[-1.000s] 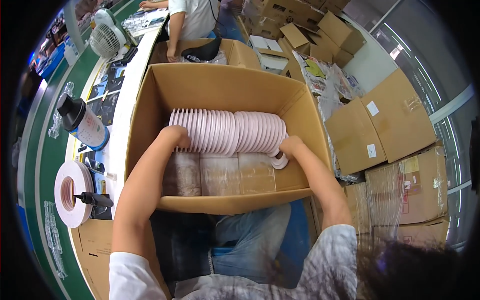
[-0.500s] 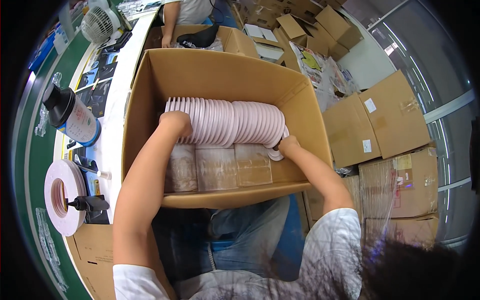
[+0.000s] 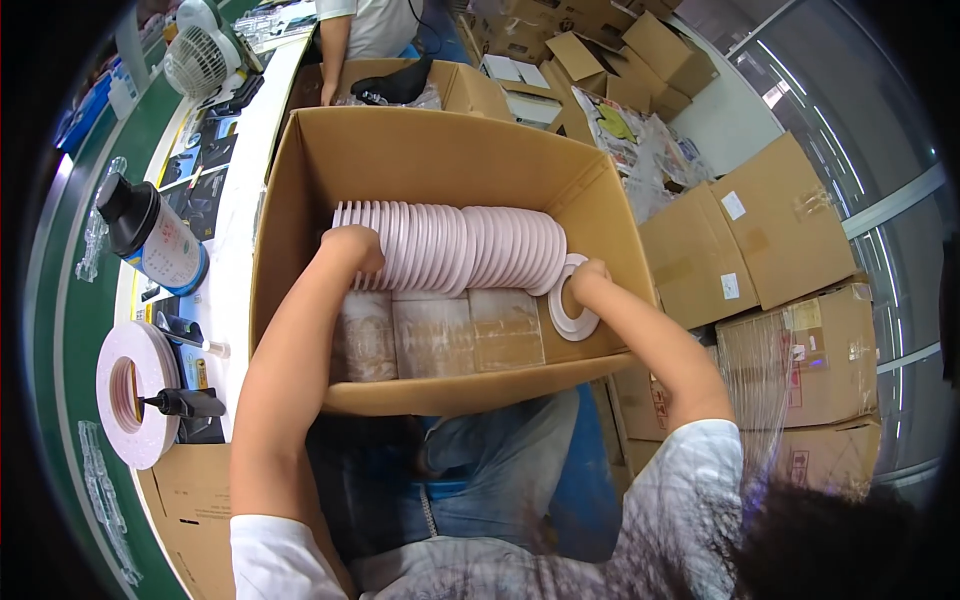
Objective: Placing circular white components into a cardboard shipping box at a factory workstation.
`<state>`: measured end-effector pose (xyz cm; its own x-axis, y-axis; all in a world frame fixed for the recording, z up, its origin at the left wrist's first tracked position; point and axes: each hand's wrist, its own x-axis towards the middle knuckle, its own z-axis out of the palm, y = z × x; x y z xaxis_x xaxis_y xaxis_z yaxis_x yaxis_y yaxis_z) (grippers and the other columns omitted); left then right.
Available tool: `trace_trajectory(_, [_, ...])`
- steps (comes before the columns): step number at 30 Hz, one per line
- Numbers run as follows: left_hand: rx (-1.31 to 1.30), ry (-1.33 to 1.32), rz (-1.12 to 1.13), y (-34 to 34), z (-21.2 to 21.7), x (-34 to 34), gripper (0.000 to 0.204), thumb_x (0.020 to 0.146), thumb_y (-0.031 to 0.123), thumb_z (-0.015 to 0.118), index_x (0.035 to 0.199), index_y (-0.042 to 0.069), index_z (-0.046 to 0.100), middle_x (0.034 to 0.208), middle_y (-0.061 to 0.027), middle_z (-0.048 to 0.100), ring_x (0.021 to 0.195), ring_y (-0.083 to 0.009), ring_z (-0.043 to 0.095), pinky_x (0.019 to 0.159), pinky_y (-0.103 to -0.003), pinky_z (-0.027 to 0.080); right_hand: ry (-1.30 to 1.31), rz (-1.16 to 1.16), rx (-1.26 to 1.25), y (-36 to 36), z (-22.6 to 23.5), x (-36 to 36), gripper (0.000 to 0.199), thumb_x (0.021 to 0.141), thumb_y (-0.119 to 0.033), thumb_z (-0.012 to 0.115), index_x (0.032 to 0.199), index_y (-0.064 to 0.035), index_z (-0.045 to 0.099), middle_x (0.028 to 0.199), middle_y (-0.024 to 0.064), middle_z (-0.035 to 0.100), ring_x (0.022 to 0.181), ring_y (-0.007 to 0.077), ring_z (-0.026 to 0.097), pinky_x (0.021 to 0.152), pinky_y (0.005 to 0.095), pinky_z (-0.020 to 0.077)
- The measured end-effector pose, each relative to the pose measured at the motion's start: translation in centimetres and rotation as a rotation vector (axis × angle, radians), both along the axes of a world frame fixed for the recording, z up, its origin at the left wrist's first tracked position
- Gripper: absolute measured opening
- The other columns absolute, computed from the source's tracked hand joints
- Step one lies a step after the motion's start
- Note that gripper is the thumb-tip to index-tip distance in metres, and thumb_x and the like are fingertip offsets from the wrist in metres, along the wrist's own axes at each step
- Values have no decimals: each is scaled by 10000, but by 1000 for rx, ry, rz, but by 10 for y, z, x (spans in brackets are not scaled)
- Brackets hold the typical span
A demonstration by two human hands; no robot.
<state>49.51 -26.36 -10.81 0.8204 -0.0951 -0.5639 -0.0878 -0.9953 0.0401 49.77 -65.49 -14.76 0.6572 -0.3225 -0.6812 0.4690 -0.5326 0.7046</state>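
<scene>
Tape comes first at the far left of the frame: a big pale-pink roll of tape [image 3: 133,392] lies flat on the white work surface [image 3: 232,262] with a black-handled tool [image 3: 185,403] resting across it. Above it, in the left middle, stands a black-capped plastic bottle with a blue base [image 3: 152,236], and in the upper left a small white desk fan [image 3: 197,58].

Centre frame is filled by the open brown cardboard carton [image 3: 430,165]. Inside, a long row of pale-pink flat rings [image 3: 455,247] stands on edge, packed face to face, above clear-wrapped bundles [image 3: 435,333] on the carton floor. The left hand [image 3: 352,250] presses flat against the row's left end, fingers curled over the first ring. The right hand [image 3: 585,285] presses the opposite end, fingers closed on one loose white-pink ring [image 3: 568,300] tilted away from the stack.

Judging by their look, the rings are light, thin and fairly stiff, but a row like this has no strength of its own: it would likely buckle and spill in the middle unless squeezed firmly from both end faces, which is where the hands sit.

Further right, sealed brown cartons [image 3: 745,245] are piled, some film-wrapped. At the top edge another person in a white shirt [image 3: 375,25] stands by a second open box [image 3: 440,88].
</scene>
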Motion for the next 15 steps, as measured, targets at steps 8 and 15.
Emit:
trace_trajectory(8, [21, -4, 37, 6, -1, 1, 370, 775, 172, 568, 1120, 127, 691, 1182, -103, 651, 1099, -276, 622, 897, -403, 503, -59, 293, 124, 8, 110, -32, 652, 511, -276, 904, 1111, -157, 677, 1115, 61, 670, 1046, 238, 641, 836, 348, 541])
trace_trajectory(15, [-65, -46, -48, -1, -7, 8, 375, 752, 227, 586, 1066, 50, 690, 1151, -158, 648, 1074, -296, 622, 896, -384, 501, -318, 319, 542, 8, 198, -42, 519, 692, -354, 792, 1108, -145, 562, 973, 124, 678, 869, 281, 677, 686, 398, 554])
